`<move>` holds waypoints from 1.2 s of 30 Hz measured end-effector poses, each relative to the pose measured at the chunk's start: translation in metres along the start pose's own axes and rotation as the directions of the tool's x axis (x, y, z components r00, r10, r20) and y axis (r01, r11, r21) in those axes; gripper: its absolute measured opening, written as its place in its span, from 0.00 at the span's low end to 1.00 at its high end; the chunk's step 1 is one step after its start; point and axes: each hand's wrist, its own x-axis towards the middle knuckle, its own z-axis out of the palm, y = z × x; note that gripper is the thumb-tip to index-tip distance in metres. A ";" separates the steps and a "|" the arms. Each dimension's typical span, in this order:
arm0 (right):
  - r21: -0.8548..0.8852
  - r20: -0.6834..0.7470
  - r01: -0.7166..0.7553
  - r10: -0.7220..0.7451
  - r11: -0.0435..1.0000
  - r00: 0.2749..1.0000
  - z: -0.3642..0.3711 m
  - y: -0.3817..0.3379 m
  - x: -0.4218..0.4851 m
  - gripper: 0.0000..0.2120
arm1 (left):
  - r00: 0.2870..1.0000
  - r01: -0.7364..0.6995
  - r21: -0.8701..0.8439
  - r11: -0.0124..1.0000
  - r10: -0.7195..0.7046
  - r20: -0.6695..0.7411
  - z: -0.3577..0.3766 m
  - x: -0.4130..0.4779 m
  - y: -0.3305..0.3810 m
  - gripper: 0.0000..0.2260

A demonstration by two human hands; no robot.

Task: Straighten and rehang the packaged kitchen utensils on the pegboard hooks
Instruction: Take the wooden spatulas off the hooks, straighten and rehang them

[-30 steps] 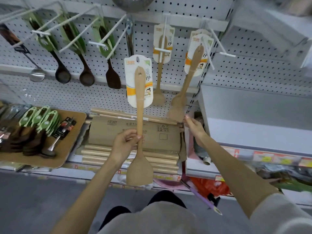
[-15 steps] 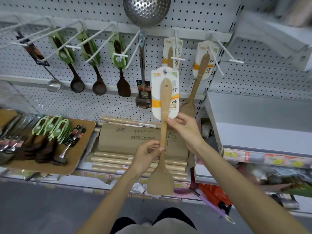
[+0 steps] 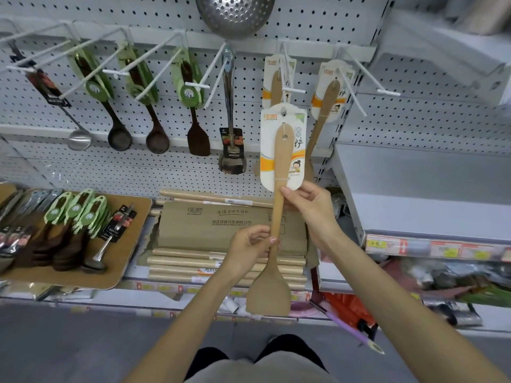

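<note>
I hold a wooden spatula upright in front of the pegboard, blade down, with a white and orange card tied to its handle. My left hand grips the lower handle just above the blade. My right hand pinches the handle right under the card. The card's top hole sits just below the white hook, which carries another carded spatula. A third carded spatula hangs on the hook to the right.
Left along the pegboard hang dark wooden ladles with green cards, a metal turner and a steel ladle. A steel skimmer hangs above. Below lie rolling pins, a cardboard box and a wooden tray of utensils. A grey shelf juts out right.
My right hand left the hanging spatula on the right and took the handle under the card. The held spatula rose and shifted right, toward the middle hook.
</note>
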 end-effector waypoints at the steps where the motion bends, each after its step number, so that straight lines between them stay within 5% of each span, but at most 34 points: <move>1: 0.005 -0.007 -0.006 0.006 1.000 1.000 0.001 -0.001 0.002 0.07 | 1.000 0.007 0.000 1.000 -0.007 0.000 0.001 0.002 0.001 0.05; 11: -0.023 -0.029 -0.135 0.134 0.991 0.991 -0.015 0.017 -0.003 0.09 | 0.998 0.060 -0.001 0.998 -0.060 0.011 -0.001 0.015 0.003 0.09; 27: -0.009 -0.074 -0.073 0.072 0.997 0.995 -0.013 0.004 0.014 0.06 | 0.998 0.015 0.015 1.000 -0.015 0.055 0.000 0.031 0.010 0.05; 36: -0.166 0.019 -0.343 0.351 0.924 0.936 -0.034 0.070 -0.014 0.09 | 0.998 -0.018 0.082 0.996 0.013 0.069 -0.012 0.072 0.041 0.07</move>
